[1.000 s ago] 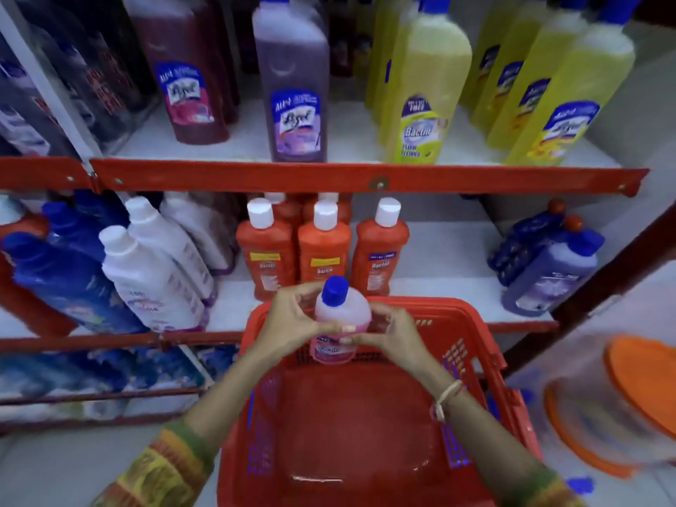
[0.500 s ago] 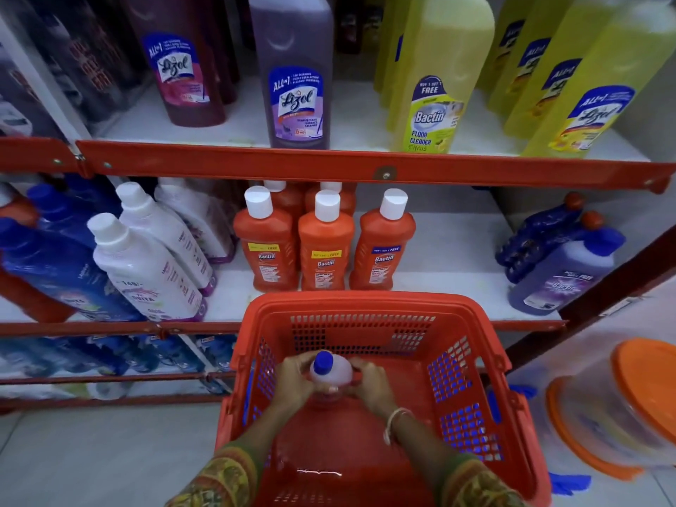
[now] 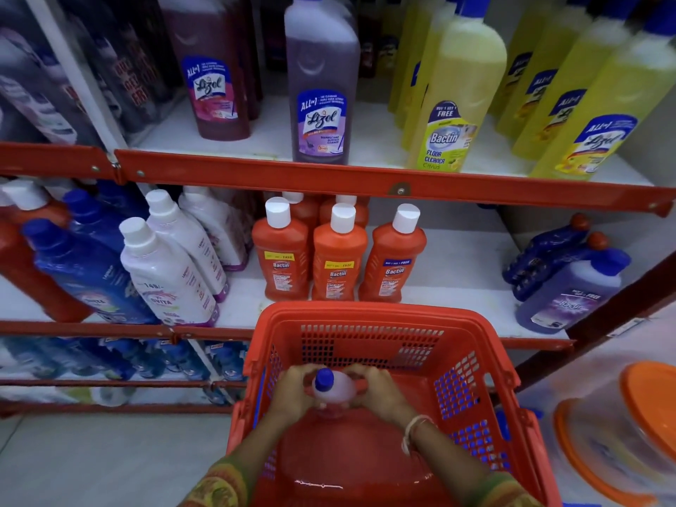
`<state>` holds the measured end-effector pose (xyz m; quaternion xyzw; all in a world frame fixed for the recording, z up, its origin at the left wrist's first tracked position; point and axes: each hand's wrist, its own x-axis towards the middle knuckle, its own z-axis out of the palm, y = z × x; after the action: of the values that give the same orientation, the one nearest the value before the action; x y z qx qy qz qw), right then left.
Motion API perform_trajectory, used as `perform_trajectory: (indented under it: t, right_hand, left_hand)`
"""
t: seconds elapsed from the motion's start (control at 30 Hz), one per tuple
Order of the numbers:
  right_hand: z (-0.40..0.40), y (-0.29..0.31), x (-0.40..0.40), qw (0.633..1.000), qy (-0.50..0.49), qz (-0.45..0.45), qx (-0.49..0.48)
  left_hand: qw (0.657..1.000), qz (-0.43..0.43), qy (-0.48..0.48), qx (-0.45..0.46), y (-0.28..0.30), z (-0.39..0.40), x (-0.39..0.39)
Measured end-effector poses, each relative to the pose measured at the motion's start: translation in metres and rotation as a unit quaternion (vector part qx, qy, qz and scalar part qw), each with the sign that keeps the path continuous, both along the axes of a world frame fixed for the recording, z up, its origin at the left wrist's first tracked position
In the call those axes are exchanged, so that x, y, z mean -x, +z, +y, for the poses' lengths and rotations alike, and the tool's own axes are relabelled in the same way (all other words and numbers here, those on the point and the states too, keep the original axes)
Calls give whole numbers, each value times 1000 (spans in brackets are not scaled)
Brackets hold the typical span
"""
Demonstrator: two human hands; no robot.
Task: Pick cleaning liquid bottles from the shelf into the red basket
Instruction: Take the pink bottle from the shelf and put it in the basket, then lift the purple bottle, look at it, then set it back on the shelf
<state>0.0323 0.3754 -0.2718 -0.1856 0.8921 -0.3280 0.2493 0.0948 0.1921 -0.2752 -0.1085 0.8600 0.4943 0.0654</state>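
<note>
A pink cleaning liquid bottle [image 3: 334,391] with a blue cap stands upright deep inside the red basket [image 3: 369,314], near its floor. My left hand [image 3: 290,395] wraps its left side and my right hand [image 3: 378,391] wraps its right side. Most of the bottle's body is hidden by my fingers. Just behind the basket, three orange Bactin bottles [image 3: 338,261] with white caps stand on the middle shelf [image 3: 464,272].
White and blue bottles [image 3: 164,272] lean at the left of the middle shelf, purple bottles [image 3: 570,290] at its right. The upper shelf holds purple Lizol [image 3: 322,89] and yellow bottles [image 3: 457,93]. Orange-lidded tubs [image 3: 622,433] sit right of the basket.
Both hands have carried the pink bottle from above the basket's far rim down into the basket, close to its floor. In the last half second they barely moved.
</note>
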Motion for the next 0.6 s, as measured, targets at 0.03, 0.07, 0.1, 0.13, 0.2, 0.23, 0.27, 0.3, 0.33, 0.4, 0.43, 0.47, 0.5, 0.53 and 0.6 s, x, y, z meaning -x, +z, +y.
perform_trajectory:
  t: [0.03,0.07,0.1,0.13,0.2,0.23,0.27,0.3,0.33,0.4,0.43,0.47,0.5,0.53,0.6]
  right_hand:
    - [1,9,3,1000,8,-1,5]
    - [3,19,7,1000,13,-3,15]
    - [2,32,12,999,13,-3,31]
    - [2,46,15,999,12,3,49]
    - [-2,79,24,995,10,36,88]
    - [-5,95,28,993,12,53,108]
    - [-8,114,33,989,16,71,126]
    - [-12,131,36,986,19,89,142]
    - [-16,148,40,981,20,107,160]
    - [-25,181,48,968,12,144,205]
    - [-30,197,53,960,5,165,227]
    - [-35,212,56,951,-5,183,250]
    - [-40,225,60,941,-17,198,274]
    - [-45,239,66,929,-28,210,302]
    - [-55,263,78,904,-55,235,352]
  left_hand:
    - [1000,5,1,11,7,-2,1]
    - [1000,11,6,11,14,-5,2]
    - [1000,22,14,11,24,-8,3]
    - [999,38,22,18,35,-13,5]
    - [995,85,30,35,63,-24,11]
    - [993,111,29,40,78,-30,14]
    - [988,145,24,49,95,-36,18]
    - [981,184,20,64,111,-42,22]
    - [970,226,18,90,128,-48,26]
    - [941,303,28,146,161,-56,36]
    - [925,337,39,172,176,-58,42]
    - [908,368,50,193,189,-59,49]
    - [889,399,64,213,200,-60,56]
    - [872,426,76,229,211,-62,66]
    - [845,462,100,248,228,-65,83]
